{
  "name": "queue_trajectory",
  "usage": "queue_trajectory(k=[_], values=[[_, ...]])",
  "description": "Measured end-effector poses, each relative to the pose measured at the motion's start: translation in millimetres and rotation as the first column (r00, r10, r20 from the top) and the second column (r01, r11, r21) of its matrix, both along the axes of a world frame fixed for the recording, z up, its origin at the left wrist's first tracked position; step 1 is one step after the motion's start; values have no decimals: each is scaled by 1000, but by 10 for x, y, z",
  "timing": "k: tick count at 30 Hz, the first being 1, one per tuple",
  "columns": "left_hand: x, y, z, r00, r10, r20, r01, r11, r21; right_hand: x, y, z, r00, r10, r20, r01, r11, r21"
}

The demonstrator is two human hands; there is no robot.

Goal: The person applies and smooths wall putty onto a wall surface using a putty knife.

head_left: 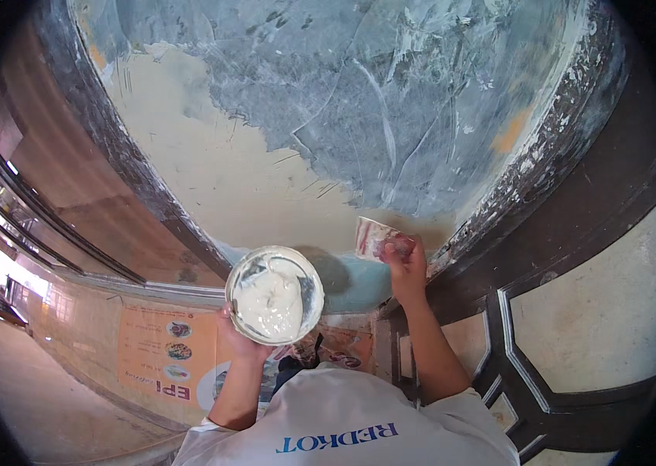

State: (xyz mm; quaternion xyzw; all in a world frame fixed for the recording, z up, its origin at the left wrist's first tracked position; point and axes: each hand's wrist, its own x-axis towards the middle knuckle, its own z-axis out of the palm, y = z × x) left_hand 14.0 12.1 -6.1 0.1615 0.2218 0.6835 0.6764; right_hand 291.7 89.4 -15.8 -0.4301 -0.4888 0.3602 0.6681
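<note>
My left hand (241,334) grips a round, pale-rimmed bowl (315,295) from below, with its open top facing up. Thick creamy white filler (270,303) lies in it, heaped and smeared up the wall. My right hand (408,260) is closed around a flat, wide-bladed scraper (371,238) with reddish and white smears; its handle is mostly hidden. The blade is at the lower part of a wall panel; whether it touches is unclear. Smooth cream filler (211,167) covers the panel's left and lower parts, while the rest is bare, streaked blue-grey (289,85).
Dark, paint-flecked frames (549,147) edge the panel on both sides. Right of me stands dark trim around pale panels (600,311). An orange printed sheet (157,349) lies low at the left, beside tan flooring (72,380). Glossy brown panels (103,186) rise at the left.
</note>
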Motion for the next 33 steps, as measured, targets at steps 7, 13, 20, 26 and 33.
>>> queue_trajectory(k=[7,13,20,26,33], values=[[5,-212,-309,997,-4,-83,-4,996,-92,-34,285,38,939,-268,213,255,963,86],[-51,-213,-252,995,-2,-101,-9,995,-101,-76,150,-106,958,-207,199,185,975,121],[-130,-74,-94,988,-81,-131,71,994,-79,-195,178,-55,961,-233,-146,242,969,48],[-395,66,5,983,-132,-126,117,985,-123,-385,209,-34,967,-226,121,226,974,9],[-831,187,14,924,-375,74,368,925,95,-405,72,-277,832,-389,-394,327,920,-218]])
